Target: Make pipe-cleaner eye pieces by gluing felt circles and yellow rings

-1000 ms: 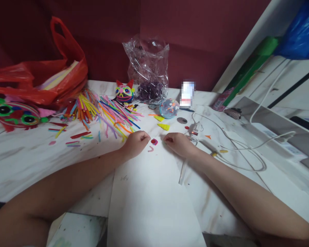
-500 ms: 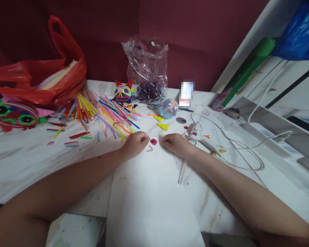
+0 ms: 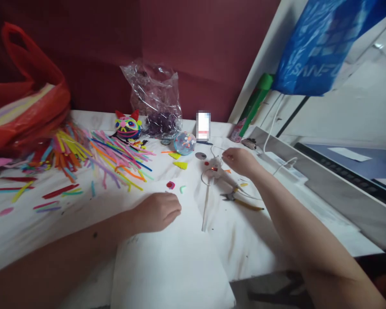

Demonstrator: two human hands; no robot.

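My left hand (image 3: 162, 211) lies low over the white paper with its fingers curled closed; what they hold, if anything, is hidden. Just beyond it are a red and magenta piece (image 3: 170, 185) and a small pale green bent piece (image 3: 182, 189). My right hand (image 3: 239, 161) is closed at the upper right of a white device with a lit red spot (image 3: 215, 169), which looks like a glue gun. Nothing in its fingers can be made out. From that device a clear stick (image 3: 207, 210) points toward me. Pliers with yellow handles (image 3: 244, 203) lie below my right forearm.
Many coloured fuzzy stems (image 3: 116, 159) spread at left beside a red plastic bag (image 3: 35, 103). Behind stand a horned colourful face ball (image 3: 128, 126), a clear bag (image 3: 157, 103) and a clear round container (image 3: 184, 143). Yellow pieces (image 3: 180, 165) and a white cable (image 3: 249, 197) lie around.
The view has turned right. My right hand has moved from beside the red piece to the device, leaving the green piece on the paper. My left hand came nearer; the pink bent piece is out of sight.
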